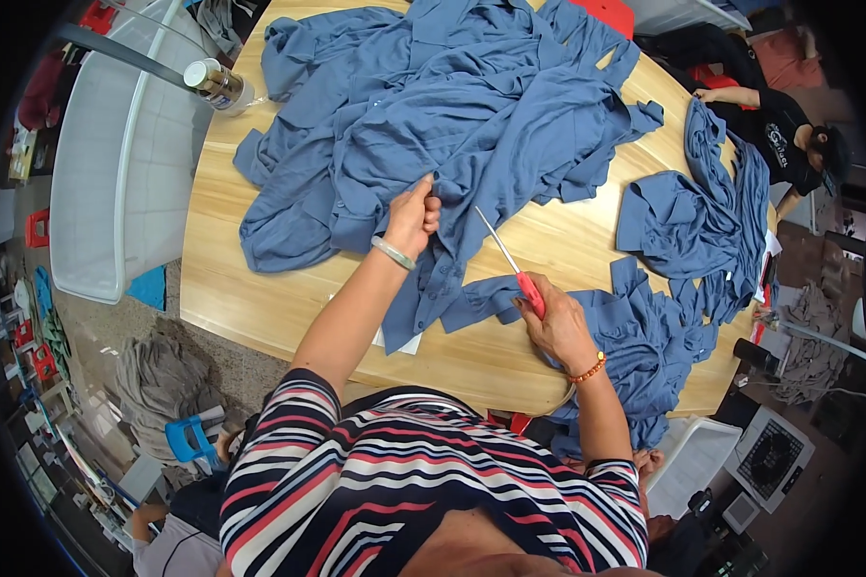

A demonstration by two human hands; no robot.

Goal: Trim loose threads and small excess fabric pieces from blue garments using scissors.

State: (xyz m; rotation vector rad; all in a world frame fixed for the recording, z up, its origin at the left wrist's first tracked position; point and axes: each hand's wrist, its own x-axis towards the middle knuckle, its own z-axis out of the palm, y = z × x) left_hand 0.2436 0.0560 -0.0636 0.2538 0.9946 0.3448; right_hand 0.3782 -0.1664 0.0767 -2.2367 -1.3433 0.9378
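Observation:
A heap of blue collared shirts (433, 106) covers the middle and far side of the wooden table. My left hand (416, 219), with a pale bangle at its wrist, is closed on a fold of a blue shirt (481, 173) at the heap's near edge. In my right hand (560, 332) is a pair of red-handled scissors (515, 269), blades pointing up and left toward the shirt. Their tip is close to the cloth, right of my left hand. Beside my right forearm more blue shirts (635, 327) lie along the table's near right edge.
A clear bottle with a white cap (216, 85) stands at the table's left edge, next to a large white bin (106, 173). Another blue pile (693, 216) lies at the right. A person in black (779, 135) is beyond it. Grey cloth (168, 385) lies on the floor.

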